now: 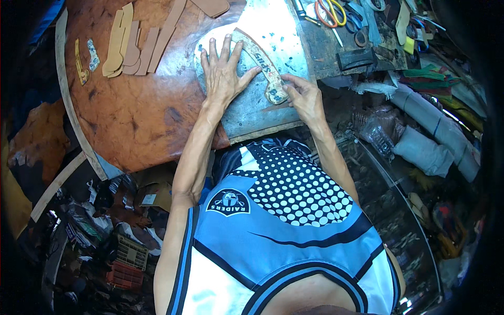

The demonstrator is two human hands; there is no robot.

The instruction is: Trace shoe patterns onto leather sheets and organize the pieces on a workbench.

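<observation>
A curved, hooked template [269, 71] with a worn, marked face lies on a grey metal-looking sheet [252, 118] at the table's near edge. My left hand [223, 76] rests flat on the sheet to the template's left. Its fingers are spread, with the fingertips by the template's upper end and the thumb at its inner edge. At the template's rounded lower end, my right hand [304, 100] is closed, thumb and fingers drawn together against the outer edge. Whatever those fingers pinch is hidden. A narrow brown edge shows beneath the rounded end.
Tan strap-shaped pieces [119, 42] and brown strips [167, 34] lie at the far left of the brown leather [121, 115], near two small patterned templates [93, 55]. Scissors [331, 13] and loose tools lie far right. A plastic-wrapped roll [436, 126] stands beyond the table's right side.
</observation>
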